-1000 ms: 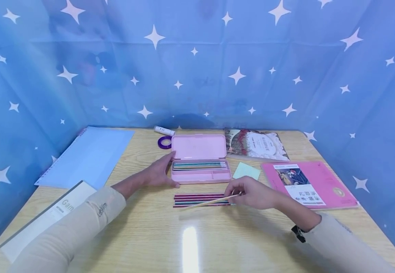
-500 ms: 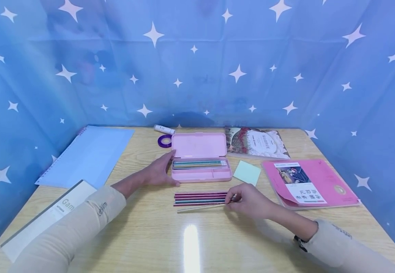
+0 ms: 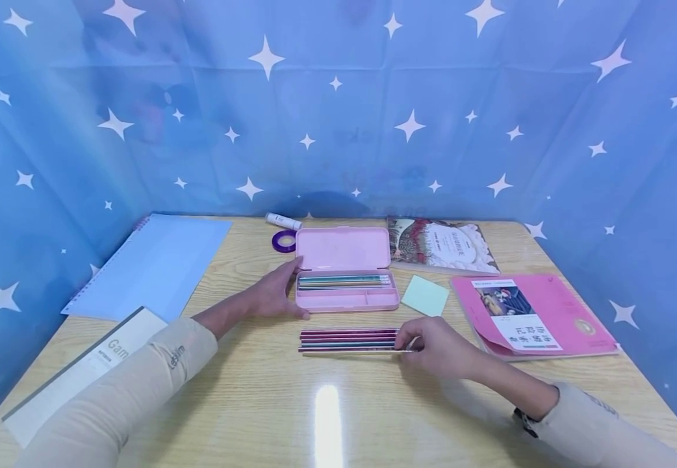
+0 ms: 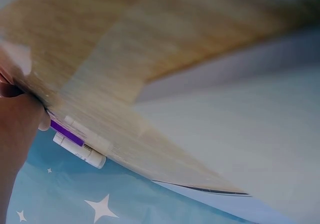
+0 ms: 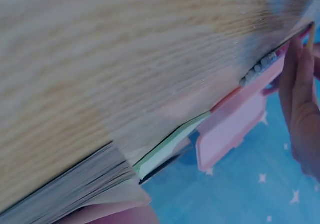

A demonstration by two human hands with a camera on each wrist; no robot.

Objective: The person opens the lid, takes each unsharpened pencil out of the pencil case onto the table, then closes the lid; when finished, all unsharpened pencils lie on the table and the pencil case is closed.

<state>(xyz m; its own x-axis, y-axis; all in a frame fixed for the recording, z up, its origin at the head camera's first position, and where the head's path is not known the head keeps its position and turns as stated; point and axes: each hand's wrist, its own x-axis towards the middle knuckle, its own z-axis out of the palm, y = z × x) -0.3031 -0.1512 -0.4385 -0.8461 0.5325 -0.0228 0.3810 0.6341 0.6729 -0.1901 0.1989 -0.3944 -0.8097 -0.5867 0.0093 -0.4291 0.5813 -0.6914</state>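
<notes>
Resting flat against the pink pencil case's left edge, the left hand lies open-fingered, gripping nothing. Just in front of the case, the right hand pinches the nearest pencil — it lies along the row of pencils, bare wooden table nearer still.

The right hand has laid its pencil down — flush against the row.
</notes>
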